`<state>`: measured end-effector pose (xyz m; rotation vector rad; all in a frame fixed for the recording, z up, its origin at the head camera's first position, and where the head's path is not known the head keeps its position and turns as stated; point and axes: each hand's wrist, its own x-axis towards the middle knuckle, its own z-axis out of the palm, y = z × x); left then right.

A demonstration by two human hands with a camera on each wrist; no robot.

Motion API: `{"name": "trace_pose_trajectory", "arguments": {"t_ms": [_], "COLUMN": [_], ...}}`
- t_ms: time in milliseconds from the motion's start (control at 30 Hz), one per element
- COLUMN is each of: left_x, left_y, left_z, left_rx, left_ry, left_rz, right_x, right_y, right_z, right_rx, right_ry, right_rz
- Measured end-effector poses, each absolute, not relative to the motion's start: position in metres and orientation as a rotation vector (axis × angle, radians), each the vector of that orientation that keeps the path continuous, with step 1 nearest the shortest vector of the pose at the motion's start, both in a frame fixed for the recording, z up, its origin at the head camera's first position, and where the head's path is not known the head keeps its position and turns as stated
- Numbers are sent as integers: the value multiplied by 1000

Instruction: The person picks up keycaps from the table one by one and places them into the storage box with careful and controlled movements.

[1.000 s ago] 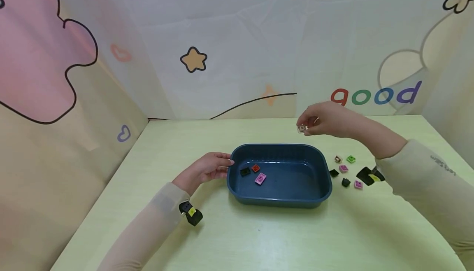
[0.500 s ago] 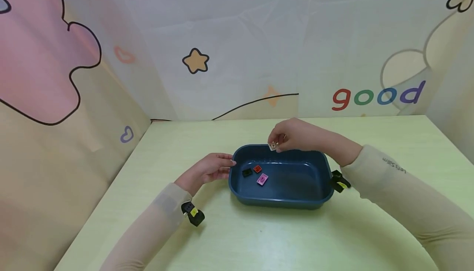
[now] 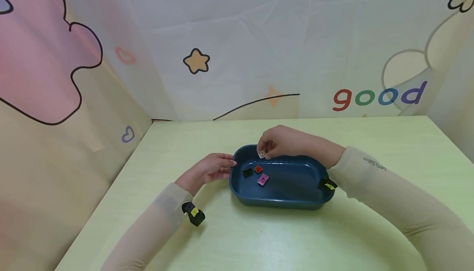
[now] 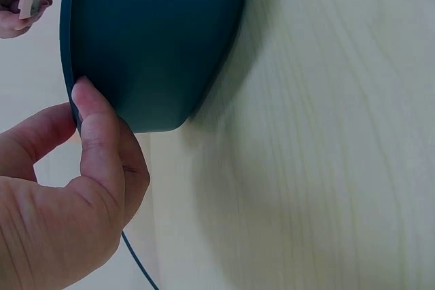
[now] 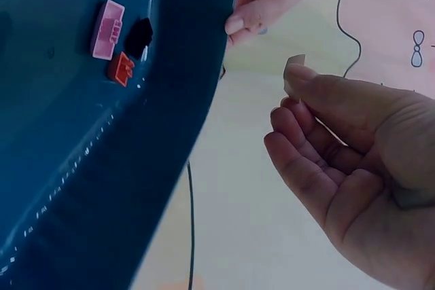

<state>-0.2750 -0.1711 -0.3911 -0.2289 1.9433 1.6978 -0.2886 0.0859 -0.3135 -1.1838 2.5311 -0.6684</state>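
A dark blue plastic basin (image 3: 290,184) stands on the table. My left hand (image 3: 208,169) pinches its left rim between thumb and fingers, seen closely in the left wrist view. Over the basin's far side, my right hand (image 3: 286,141) holds a small whitish toy brick (image 3: 261,154) between thumb and fingertips; most of that brick is hidden by the thumb in the right wrist view. On the basin floor, toward the left, lie a pink brick (image 3: 263,179), a red brick (image 3: 258,169) and a black brick (image 3: 247,173), close together.
The pale green table (image 3: 237,238) meets a printed cloth backdrop (image 3: 244,48) at the back and left. My right sleeve (image 3: 385,192) crosses the right side of the table and covers the spot where several loose bricks lay in the earliest frame.
My right hand has moved left and lower with the whitish brick, from behind the basin's right part to over its far left part. The left hand stays on the rim.
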Motion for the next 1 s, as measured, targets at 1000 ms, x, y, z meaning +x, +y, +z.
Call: {"name": "trace_pose_trajectory", "arguments": {"t_ms": [1000], "left_x": [-276], "left_y": [-173], "left_z": [-392], "left_rx": [-224], "left_ry": [1938], "left_rz": [1708], "right_x": [-300], "right_y": [45], "right_z": [-359], "right_rx": [-1286], "right_ry": [2345], "right_rz": [-581]}}
